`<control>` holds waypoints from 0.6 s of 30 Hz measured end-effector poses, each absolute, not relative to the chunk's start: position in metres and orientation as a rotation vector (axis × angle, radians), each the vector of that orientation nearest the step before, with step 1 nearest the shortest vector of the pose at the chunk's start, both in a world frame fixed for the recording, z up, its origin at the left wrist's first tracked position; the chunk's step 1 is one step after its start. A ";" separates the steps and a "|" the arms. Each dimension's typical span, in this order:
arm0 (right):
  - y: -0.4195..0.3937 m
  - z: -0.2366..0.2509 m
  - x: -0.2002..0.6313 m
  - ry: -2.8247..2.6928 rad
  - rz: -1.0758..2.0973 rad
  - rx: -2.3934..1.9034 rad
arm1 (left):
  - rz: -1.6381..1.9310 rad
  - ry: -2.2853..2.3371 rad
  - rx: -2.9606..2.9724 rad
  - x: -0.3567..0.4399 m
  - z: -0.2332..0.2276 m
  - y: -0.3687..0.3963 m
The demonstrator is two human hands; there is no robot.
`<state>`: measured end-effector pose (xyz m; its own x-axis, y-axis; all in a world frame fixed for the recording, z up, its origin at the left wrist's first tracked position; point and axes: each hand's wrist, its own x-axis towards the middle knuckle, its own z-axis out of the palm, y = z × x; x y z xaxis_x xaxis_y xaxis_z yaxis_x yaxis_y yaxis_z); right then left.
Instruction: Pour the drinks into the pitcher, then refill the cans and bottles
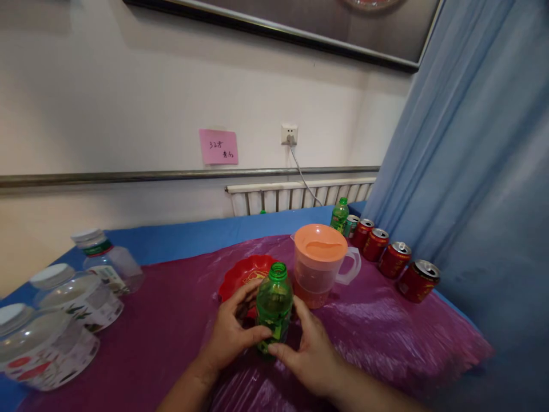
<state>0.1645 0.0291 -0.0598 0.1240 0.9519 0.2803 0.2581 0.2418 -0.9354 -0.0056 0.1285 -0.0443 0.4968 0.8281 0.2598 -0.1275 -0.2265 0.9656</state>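
We hold a green bottle (275, 303) upright between our left hand (235, 326) and right hand (316, 349), all fingers clamped on it. It is just in front of a red dish (240, 273), near an orange-lidded pitcher (316, 270); whether it touches the purple-covered surface (167, 320), we cannot tell.

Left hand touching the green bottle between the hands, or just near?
Touching. The head view shows the left hand around the green bottle, its thumb lying against the lower front.
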 end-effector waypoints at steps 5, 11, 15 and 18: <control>0.026 -0.057 0.168 -1.357 0.857 -1.203 | 0.922 0.623 1.541 -0.002 -0.049 0.124; 0.019 -0.059 0.169 -1.327 0.808 -1.194 | 0.850 0.585 1.531 0.001 -0.051 0.118; 0.004 -0.063 0.182 -1.351 0.699 -1.233 | 0.775 0.554 1.577 0.001 -0.048 0.116; -0.017 -0.073 0.206 -1.338 0.553 -1.315 | 0.765 0.610 1.615 0.001 -0.049 0.118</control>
